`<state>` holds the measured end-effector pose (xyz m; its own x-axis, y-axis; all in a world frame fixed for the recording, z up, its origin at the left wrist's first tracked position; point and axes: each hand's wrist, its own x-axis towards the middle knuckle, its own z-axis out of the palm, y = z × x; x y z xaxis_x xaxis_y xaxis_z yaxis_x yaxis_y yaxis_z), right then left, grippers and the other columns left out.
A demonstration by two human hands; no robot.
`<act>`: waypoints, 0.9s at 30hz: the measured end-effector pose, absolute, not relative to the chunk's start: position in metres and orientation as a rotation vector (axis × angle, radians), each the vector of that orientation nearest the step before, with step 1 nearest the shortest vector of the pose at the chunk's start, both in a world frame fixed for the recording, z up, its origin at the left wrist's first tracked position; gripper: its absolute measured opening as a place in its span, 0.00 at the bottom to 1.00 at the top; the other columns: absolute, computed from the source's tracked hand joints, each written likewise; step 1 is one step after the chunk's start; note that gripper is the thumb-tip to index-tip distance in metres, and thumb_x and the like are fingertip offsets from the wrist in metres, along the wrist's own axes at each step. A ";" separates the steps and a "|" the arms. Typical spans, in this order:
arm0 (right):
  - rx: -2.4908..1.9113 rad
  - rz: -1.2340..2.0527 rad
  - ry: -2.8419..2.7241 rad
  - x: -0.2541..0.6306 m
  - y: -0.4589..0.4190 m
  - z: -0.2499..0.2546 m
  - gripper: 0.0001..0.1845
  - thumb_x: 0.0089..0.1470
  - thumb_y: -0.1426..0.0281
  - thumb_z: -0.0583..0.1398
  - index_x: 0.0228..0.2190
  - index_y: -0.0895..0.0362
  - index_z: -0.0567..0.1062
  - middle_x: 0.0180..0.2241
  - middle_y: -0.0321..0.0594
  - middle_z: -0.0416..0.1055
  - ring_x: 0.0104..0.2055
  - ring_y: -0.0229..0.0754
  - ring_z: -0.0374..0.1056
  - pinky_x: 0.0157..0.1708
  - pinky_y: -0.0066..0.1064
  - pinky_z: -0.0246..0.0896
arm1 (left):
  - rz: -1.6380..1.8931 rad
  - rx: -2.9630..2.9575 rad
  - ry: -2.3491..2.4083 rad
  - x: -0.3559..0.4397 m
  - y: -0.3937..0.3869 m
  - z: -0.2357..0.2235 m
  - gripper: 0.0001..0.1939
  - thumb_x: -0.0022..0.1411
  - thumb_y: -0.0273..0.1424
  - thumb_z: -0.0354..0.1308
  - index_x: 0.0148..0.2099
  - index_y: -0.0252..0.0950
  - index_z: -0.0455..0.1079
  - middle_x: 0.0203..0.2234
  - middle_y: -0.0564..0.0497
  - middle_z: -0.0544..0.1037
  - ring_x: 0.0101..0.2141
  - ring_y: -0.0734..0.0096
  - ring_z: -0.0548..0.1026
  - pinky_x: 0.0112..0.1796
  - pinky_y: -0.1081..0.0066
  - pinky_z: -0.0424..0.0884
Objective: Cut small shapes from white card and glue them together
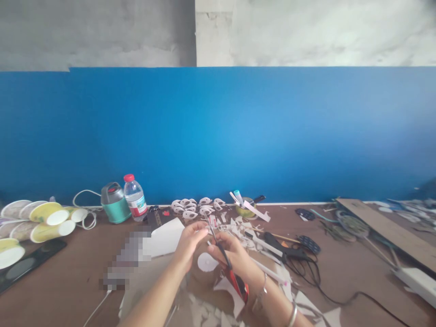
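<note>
My right hand [233, 255] is closed around the middle of a pair of scissors [235, 281]. Their red and black handles hang down toward my wrist, and the narrow blades point up and away. Close to the blades is my left hand [191, 240], thumb and fingers pinched together. Whatever sits between those fingertips is too small to make out. A round white paper disc [207, 262] shows just below and between my hands. Under the scissor handles lies a curved white paper offcut [229, 293].
White paper scraps [204, 313] litter the brown table. Behind are rolled white paper pieces [189, 212], a green cup [245, 210] and a bottle [136, 200]. Paper cups [51, 213] lie left. To the right are a black glue gun [284, 249] with a cord and a cardboard strip [384, 231].
</note>
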<state>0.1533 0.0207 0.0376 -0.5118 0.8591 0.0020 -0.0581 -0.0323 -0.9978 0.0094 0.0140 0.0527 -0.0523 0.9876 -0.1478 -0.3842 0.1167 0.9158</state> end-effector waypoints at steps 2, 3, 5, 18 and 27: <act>-0.863 1.639 -1.531 0.153 0.020 0.039 0.22 0.43 0.53 0.64 0.29 0.56 0.64 0.13 0.22 0.53 0.14 0.27 0.45 0.12 0.20 0.44 | 1.329 0.774 1.036 0.010 0.014 0.054 0.13 0.43 0.33 0.65 0.34 0.34 0.71 0.22 0.51 0.78 0.22 0.69 0.75 0.22 0.75 0.67; -0.857 1.641 -1.531 0.153 0.020 0.040 0.22 0.44 0.53 0.64 0.29 0.56 0.64 0.13 0.22 0.53 0.14 0.27 0.45 0.12 0.20 0.43 | 1.332 0.769 1.036 0.010 0.014 0.055 0.13 0.43 0.32 0.65 0.34 0.34 0.71 0.22 0.51 0.78 0.22 0.69 0.75 0.23 0.75 0.67; -0.855 1.646 -1.528 0.153 0.020 0.041 0.22 0.44 0.53 0.64 0.28 0.56 0.64 0.13 0.22 0.53 0.14 0.27 0.45 0.12 0.20 0.42 | 1.338 0.764 1.032 0.010 0.014 0.055 0.12 0.44 0.32 0.64 0.33 0.34 0.71 0.23 0.52 0.78 0.22 0.70 0.75 0.23 0.75 0.67; -0.859 1.658 -1.519 0.154 0.024 0.033 0.20 0.44 0.55 0.65 0.28 0.56 0.64 0.12 0.22 0.54 0.12 0.27 0.47 0.10 0.19 0.45 | 1.359 0.835 0.946 0.011 0.014 0.050 0.10 0.50 0.33 0.62 0.33 0.32 0.72 0.25 0.49 0.79 0.24 0.69 0.75 0.27 0.73 0.69; -0.900 1.654 -1.567 0.157 0.025 0.034 0.20 0.42 0.57 0.66 0.28 0.57 0.66 0.14 0.25 0.60 0.13 0.28 0.54 0.11 0.19 0.49 | 1.313 0.970 0.997 0.007 0.013 0.057 0.07 0.48 0.30 0.61 0.31 0.33 0.73 0.22 0.52 0.78 0.24 0.71 0.74 0.28 0.75 0.67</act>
<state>0.1569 0.0250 0.0339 -0.5308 0.8469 -0.0305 -0.0153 -0.0456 -0.9988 0.0069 0.0126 0.0572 0.0082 0.9996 -0.0265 -0.2935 0.0278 0.9556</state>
